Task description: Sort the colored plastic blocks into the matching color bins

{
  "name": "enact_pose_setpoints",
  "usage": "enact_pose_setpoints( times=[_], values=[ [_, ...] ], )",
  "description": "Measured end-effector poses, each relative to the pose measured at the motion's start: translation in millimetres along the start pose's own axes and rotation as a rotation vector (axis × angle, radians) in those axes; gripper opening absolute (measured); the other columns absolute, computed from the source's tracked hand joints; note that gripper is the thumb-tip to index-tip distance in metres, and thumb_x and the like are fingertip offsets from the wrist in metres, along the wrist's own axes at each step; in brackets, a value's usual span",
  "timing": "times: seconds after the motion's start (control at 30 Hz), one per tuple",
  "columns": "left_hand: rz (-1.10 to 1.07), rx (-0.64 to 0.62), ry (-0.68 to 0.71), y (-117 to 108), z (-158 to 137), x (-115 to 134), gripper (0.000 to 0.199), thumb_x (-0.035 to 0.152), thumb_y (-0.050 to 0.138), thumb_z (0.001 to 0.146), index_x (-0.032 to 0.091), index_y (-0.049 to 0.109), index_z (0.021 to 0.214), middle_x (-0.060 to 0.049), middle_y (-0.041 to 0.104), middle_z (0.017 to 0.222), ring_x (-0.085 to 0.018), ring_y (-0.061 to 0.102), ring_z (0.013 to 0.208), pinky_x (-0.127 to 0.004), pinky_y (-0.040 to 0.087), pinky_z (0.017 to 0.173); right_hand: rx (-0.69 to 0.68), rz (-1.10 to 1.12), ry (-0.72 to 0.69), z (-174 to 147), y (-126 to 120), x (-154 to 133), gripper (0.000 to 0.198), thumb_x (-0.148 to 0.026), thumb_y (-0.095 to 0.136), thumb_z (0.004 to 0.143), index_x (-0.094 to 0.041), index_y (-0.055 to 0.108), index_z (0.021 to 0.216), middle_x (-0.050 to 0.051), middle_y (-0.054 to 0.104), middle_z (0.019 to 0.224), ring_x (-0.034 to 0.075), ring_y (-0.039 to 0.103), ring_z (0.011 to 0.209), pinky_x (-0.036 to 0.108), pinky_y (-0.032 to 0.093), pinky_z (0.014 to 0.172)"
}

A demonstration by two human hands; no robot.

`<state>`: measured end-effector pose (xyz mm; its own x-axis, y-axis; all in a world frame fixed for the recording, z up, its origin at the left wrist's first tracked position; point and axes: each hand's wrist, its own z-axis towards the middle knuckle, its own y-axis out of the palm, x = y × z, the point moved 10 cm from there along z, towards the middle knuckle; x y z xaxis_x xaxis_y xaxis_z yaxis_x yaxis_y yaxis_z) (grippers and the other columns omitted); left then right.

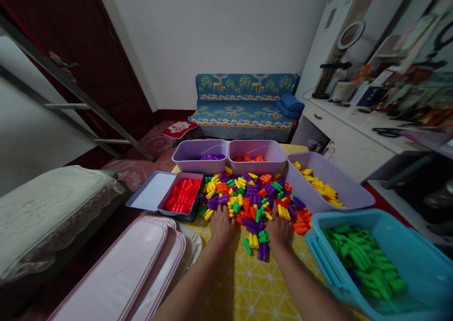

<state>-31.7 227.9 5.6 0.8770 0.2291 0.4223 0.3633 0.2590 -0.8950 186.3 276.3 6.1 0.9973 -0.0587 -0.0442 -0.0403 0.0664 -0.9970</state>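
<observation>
A loose heap of plastic building blocks (253,196) in purple, yellow, orange, green and red lies on the table. My left hand (222,224) rests at the heap's near left edge, fingers stretched forward and slightly apart, touching blocks. At the near right side, my right hand (279,227) has its fingers against yellow building blocks (283,211), which partly cover the fingertips and seem to be in its grasp. Between the two hands lie purple building blocks (263,251), a green one (247,246) and yellow ones.
Around the heap stand a purple-block bin (180,164), an orange-block bin (274,168), a yellow-block bin (359,199), a blue tub of green blocks (424,245) and a box of red blocks (163,207). Pale pink lids (123,259) lie left. A sofa (244,109) stands beyond.
</observation>
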Motion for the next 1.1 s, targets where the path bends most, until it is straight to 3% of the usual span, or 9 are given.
enact_pose_setpoints(
  times=[0.13, 0.23, 0.4, 0.6, 0.73, 0.87, 1.1],
  values=[
    [-0.151, 0.116, -0.024, -8, 3, 0, 0.06, 0.035, 0.049, 0.09, 0.017, 0.033, 0.145, -0.017, 0.051, 0.132, -0.027, 0.06, 0.108, -0.037, 0.049, 0.086, -0.009, -0.001, 0.009, 0, -3, -1, 0.061, -0.031, 0.048, 0.091, -0.01, 0.033, 0.146, 0.017, 0.071, 0.098, 0.026, 0.066, 0.1, 0.035, 0.043, 0.082],
    [-0.23, 0.159, 0.037, -13, 2, 6, 0.073, 0.029, 0.052, 0.087, 0.019, 0.022, 0.152, -0.018, 0.046, 0.138, -0.029, 0.053, 0.122, -0.041, 0.047, 0.097, -0.053, 0.013, 0.012, 0, -5, -1, 0.063, -0.032, 0.049, 0.092, -0.01, 0.03, 0.147, 0.015, 0.073, 0.089, 0.027, 0.068, 0.092, 0.036, 0.045, 0.079],
    [-0.287, 0.195, 0.189, -19, -3, 20, 0.074, 0.015, 0.051, 0.083, 0.029, 0.028, 0.151, -0.008, 0.032, 0.154, -0.029, 0.023, 0.146, -0.048, 0.032, 0.114, -0.061, 0.033, -0.009, -4, -4, 0, 0.069, -0.026, 0.052, 0.09, -0.013, 0.022, 0.151, 0.01, 0.073, 0.084, 0.025, 0.069, 0.089, 0.033, 0.046, 0.077],
    [-0.348, 0.164, 0.156, -13, -1, 16, 0.075, 0.014, 0.049, 0.083, 0.026, 0.024, 0.152, -0.012, 0.034, 0.151, -0.028, 0.031, 0.143, -0.047, 0.034, 0.112, -0.058, 0.236, -0.048, 8, -1, 1, 0.057, -0.015, 0.052, 0.085, -0.018, 0.043, 0.141, 0.011, 0.068, 0.117, 0.021, 0.064, 0.107, 0.029, 0.045, 0.087],
    [-0.349, 0.163, 0.139, -8, -1, 13, 0.075, 0.017, 0.05, 0.083, 0.024, 0.023, 0.153, -0.014, 0.036, 0.149, -0.028, 0.036, 0.139, -0.046, 0.039, 0.11, -0.12, 0.382, -0.076, 30, -22, -7, 0.043, -0.02, 0.051, 0.088, -0.014, 0.056, 0.13, 0.012, 0.067, 0.12, 0.019, 0.062, 0.112, 0.025, 0.044, 0.089],
    [-0.337, 0.172, 0.132, -5, 0, 10, 0.075, 0.018, 0.049, 0.083, 0.022, 0.022, 0.153, -0.014, 0.037, 0.149, -0.029, 0.034, 0.141, -0.047, 0.037, 0.111, -0.192, 0.372, -0.131, 40, -52, -29, 0.036, -0.032, 0.053, 0.089, -0.021, 0.063, 0.122, 0.006, 0.07, 0.114, 0.018, 0.064, 0.104, 0.025, 0.045, 0.084],
    [-0.372, 0.171, 0.124, -2, 1, 8, 0.074, 0.015, 0.048, 0.081, 0.022, 0.025, 0.151, -0.013, 0.034, 0.152, -0.028, 0.033, 0.142, -0.048, 0.035, 0.113, 0.108, 0.256, -0.35, 22, -98, -89, 0.028, -0.02, 0.053, 0.087, -0.023, 0.07, 0.11, 0.006, 0.068, 0.108, 0.02, 0.057, 0.108, 0.028, 0.039, 0.096]
  ],
)
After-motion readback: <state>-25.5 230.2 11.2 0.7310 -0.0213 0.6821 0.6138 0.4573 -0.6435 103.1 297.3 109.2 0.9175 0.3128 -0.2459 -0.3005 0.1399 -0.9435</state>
